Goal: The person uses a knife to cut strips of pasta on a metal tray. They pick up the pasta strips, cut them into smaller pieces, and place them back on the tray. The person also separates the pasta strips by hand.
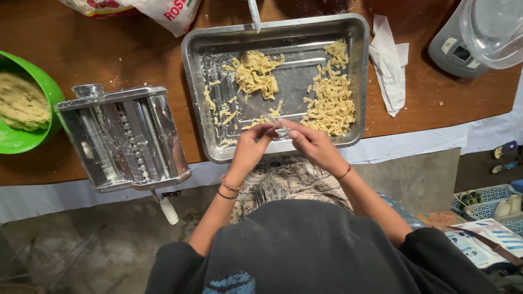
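A steel baking tray (196,81) lies on the brown wooden table and holds piles of cut yellow pasta strips (329,103). A smaller pile (255,72) sits near the tray's middle. Both my hands meet over the tray's near rim. My left hand (249,148) and my right hand (311,142) pinch a few pasta strips (274,126) between their fingertips. A steel hand-crank pasta machine (126,136) stands at the table edge to the left of my hands.
A green bowl (16,139) with a lump of dough sits at far left. A crumpled white paper (389,62) lies right of the tray, a grey kitchen scale (463,49) beyond it. A flour bag (163,11) is at the top. Baskets (487,198) stand on the floor at right.
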